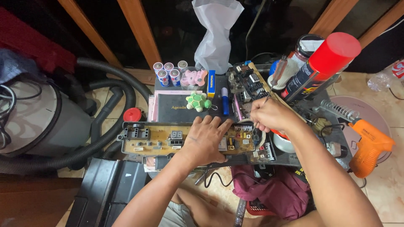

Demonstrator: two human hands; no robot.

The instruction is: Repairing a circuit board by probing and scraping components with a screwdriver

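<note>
Floor tiles in pale beige (378,197) carry a crowded repair spot, backed by three slanting wooden posts (136,29) against a dark interior. One long circuit board (155,141) lies flat across the middle, its small digit display facing up. The left hand (206,141) presses palm-down on the board's right half, fingers spread flat and gripping nothing. The right hand (271,115) sits just beyond the board's right end, its grip closed tight around a thin screwdriver (275,80) with a clear handle that points up and away. Behind the board lie one dark notebook (174,108), one green toy turtle (198,101) on top of it, and four small batteries (168,72) standing in a cluster. One white plastic bag (216,35) rises upright beyond them. To the right stand one spray can with a red cap (326,63) and one orange soldering gun (370,147) resting on the tiles. At left, one grey vacuum cleaner (40,120) sits with its black ribbed hose (111,109) curling towards the board, beside one red round cap (134,114).
</note>
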